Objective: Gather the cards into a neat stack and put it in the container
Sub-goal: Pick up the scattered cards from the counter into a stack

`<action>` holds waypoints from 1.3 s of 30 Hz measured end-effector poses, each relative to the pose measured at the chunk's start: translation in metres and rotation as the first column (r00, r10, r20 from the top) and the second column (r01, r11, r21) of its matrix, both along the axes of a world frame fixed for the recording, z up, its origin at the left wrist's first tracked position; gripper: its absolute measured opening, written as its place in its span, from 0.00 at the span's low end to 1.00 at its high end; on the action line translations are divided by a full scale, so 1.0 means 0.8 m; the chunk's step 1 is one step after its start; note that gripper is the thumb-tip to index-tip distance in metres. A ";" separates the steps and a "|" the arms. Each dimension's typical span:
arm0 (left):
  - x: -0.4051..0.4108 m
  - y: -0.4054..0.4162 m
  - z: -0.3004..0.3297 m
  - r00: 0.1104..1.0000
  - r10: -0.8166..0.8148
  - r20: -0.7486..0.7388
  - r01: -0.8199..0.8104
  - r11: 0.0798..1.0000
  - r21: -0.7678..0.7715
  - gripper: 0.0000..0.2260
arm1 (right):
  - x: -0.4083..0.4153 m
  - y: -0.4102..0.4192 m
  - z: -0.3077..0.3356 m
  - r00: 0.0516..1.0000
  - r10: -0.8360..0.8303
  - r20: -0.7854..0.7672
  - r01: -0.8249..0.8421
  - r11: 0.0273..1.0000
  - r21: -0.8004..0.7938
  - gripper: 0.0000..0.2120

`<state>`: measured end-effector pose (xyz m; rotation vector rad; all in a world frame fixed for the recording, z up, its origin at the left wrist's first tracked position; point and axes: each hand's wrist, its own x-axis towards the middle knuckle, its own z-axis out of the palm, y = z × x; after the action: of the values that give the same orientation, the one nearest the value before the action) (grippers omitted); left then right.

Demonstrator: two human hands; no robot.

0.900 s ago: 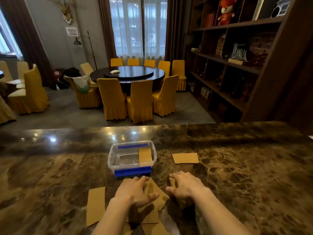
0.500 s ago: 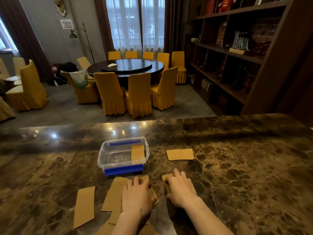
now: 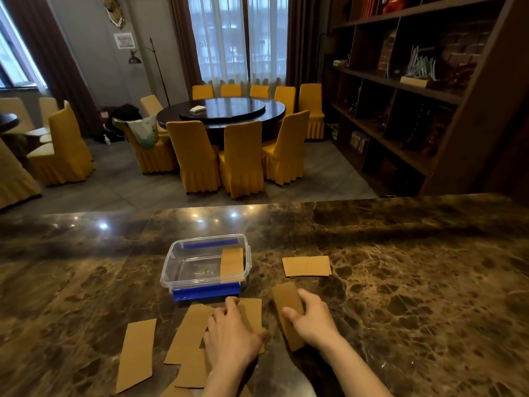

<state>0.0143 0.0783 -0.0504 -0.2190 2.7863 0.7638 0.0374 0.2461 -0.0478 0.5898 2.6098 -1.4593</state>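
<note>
Several brown cardboard cards lie on a dark marble counter (image 3: 415,282). My left hand (image 3: 230,336) rests flat, fingers apart, on overlapping cards (image 3: 189,333) just in front of a clear plastic container (image 3: 174,265) with blue clips. One card (image 3: 232,260) leans inside the container at its right side. My right hand (image 3: 312,319) grips a single card (image 3: 286,299), thumb on its near side, with its far end lifted. Another card (image 3: 307,266) lies flat right of the container. A further card (image 3: 136,353) lies apart at the left.
The counter's far edge (image 3: 257,206) runs across the view. Beyond it stand a round dining table (image 3: 223,110) ringed by yellow chairs and a dark bookshelf (image 3: 415,90) at the right.
My right hand went from lying flat on a card to gripping it and tilting its far end up. My left hand slid forward over the overlapping cards. The head view dipped.
</note>
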 end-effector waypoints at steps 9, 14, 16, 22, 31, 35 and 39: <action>-0.013 0.005 0.004 1.000 -0.012 -0.015 0.015 0.964 0.267 0.29 | 0.008 0.030 -0.004 0.994 -0.101 0.040 0.108 0.892 -0.438 0.11; -0.032 -0.011 0.020 0.996 -0.055 -0.069 0.083 0.838 0.539 0.24 | 0.011 0.040 -0.007 0.998 -0.058 -0.007 0.048 0.887 -0.460 0.21; -0.034 -0.005 0.025 0.981 -0.100 -0.166 0.172 0.841 0.512 0.23 | 0.011 0.042 -0.009 0.999 -0.026 -0.037 0.007 0.895 -0.446 0.19; -0.026 0.012 0.030 0.906 -0.278 -0.319 0.395 0.827 0.400 0.23 | 0.008 0.039 -0.009 0.985 0.037 -0.168 -0.075 0.971 -0.225 0.11; -0.015 0.024 0.029 0.885 -0.398 -0.243 0.460 0.827 0.323 0.29 | 0.014 0.039 -0.003 0.916 0.249 -0.315 -0.082 0.884 0.461 0.34; -0.021 0.027 0.039 0.837 -0.462 -0.294 0.535 0.804 0.260 0.31 | 0.016 0.034 0.006 0.864 0.396 -0.309 -0.195 0.831 0.521 0.32; -0.022 0.023 0.040 0.842 -0.440 -0.313 0.524 0.804 0.280 0.31 | 0.021 0.026 -0.001 0.865 0.392 -0.311 -0.201 0.841 0.502 0.25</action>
<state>-0.0031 0.0970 -0.0181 0.6745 2.6443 1.1837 0.0546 0.2670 -0.0484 -0.1396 3.2044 -0.9457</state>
